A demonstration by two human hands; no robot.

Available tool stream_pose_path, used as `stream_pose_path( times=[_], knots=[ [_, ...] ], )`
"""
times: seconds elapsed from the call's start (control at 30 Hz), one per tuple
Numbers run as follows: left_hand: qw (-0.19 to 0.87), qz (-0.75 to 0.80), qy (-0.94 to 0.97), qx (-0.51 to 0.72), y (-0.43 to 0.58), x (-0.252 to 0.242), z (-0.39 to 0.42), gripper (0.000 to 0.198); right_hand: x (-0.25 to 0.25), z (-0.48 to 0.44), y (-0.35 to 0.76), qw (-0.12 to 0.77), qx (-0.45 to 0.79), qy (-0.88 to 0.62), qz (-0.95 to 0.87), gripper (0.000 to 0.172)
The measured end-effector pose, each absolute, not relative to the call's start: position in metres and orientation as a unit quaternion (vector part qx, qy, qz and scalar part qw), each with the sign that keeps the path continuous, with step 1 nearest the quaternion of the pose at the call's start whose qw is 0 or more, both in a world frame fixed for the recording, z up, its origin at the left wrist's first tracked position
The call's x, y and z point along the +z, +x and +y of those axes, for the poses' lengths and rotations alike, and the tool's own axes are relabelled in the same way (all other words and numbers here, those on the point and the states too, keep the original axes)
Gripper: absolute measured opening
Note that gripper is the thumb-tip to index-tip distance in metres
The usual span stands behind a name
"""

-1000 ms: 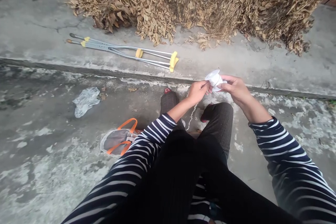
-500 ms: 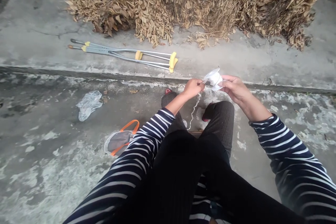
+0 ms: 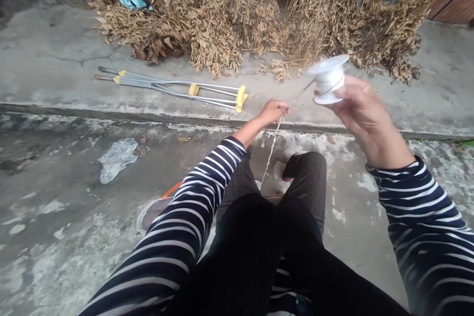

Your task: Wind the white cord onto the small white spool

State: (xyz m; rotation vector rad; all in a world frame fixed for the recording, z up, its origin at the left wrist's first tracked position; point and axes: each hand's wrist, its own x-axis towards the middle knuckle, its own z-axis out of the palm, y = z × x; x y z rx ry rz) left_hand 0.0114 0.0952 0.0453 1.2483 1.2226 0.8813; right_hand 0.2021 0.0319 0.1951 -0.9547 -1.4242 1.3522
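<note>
My right hand (image 3: 365, 108) is closed on a white spool (image 3: 331, 81), gripping its core and lower rim from the right. A thin strand runs from the spool to my left hand (image 3: 275, 111), whose fingers pinch it. Below the left hand a white, twisted-looking cord (image 3: 273, 145) hangs down between my knees. Its lower end is at a small pale round object (image 3: 258, 184), partly hidden by my leg. Whether the strand and the hanging cord are one piece, I cannot tell.
Beyond the concrete step edge (image 3: 148, 118) lie a pair of crutches (image 3: 174, 87) with yellow pads. Bundles of dried plants (image 3: 218, 24) lean behind them. A crumpled clear plastic bag (image 3: 117, 158) lies at left, and an orange-handled bag (image 3: 151, 211) is partly behind my left sleeve.
My right hand has moved up, to the right and nearer the camera with the spool. The strand between the hands is now longer. My left hand stays about where it was.
</note>
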Motion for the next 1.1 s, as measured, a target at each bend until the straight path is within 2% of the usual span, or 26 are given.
stream_pose_path(
  times=[0.1, 0.23, 0.37, 0.43, 0.5, 0.6, 0.77, 0.97, 1.1],
  knots=[
    [0.573, 0.497, 0.549, 0.351, 0.003, 0.061, 0.105, 0.021, 0.222, 0.038, 0.202, 0.499, 0.518, -0.373, -0.586, 0.032],
    [0.607, 0.445, 0.548, 0.365, 0.002, 0.085, 0.113, 0.018, 0.248, 0.065, 0.205, 0.543, 0.455, -0.374, -0.598, 0.016],
    [0.588, 0.459, 0.549, 0.378, 0.008, 0.091, 0.091, 0.028, 0.248, 0.101, 0.216, 0.586, 0.295, -0.446, -0.608, 0.015],
    [0.575, 0.473, 0.553, 0.374, 0.010, 0.084, 0.072, 0.030, 0.234, 0.114, 0.225, 0.526, 0.227, -0.522, -0.632, 0.017],
    [0.584, 0.462, 0.565, 0.356, 0.009, 0.074, 0.052, 0.031, 0.210, 0.123, 0.236, 0.447, 0.177, -0.590, -0.649, 0.028],
    [0.591, 0.453, 0.575, 0.340, 0.004, 0.065, 0.030, 0.031, 0.162, 0.126, 0.251, 0.346, 0.077, -0.615, -0.704, 0.029],
    [0.593, 0.431, 0.575, 0.364, -0.009, 0.081, 0.019, 0.028, 0.100, 0.109, 0.254, 0.227, 0.011, -0.557, -0.799, 0.039],
    [0.635, 0.385, 0.542, 0.394, -0.015, 0.116, 0.027, 0.021, 0.078, 0.080, 0.235, 0.106, -0.024, -0.476, -0.873, 0.045],
    [0.652, 0.401, 0.496, 0.409, -0.014, 0.119, 0.044, 0.017, 0.067, 0.061, 0.227, 0.084, -0.001, -0.401, -0.912, 0.042]
  ],
)
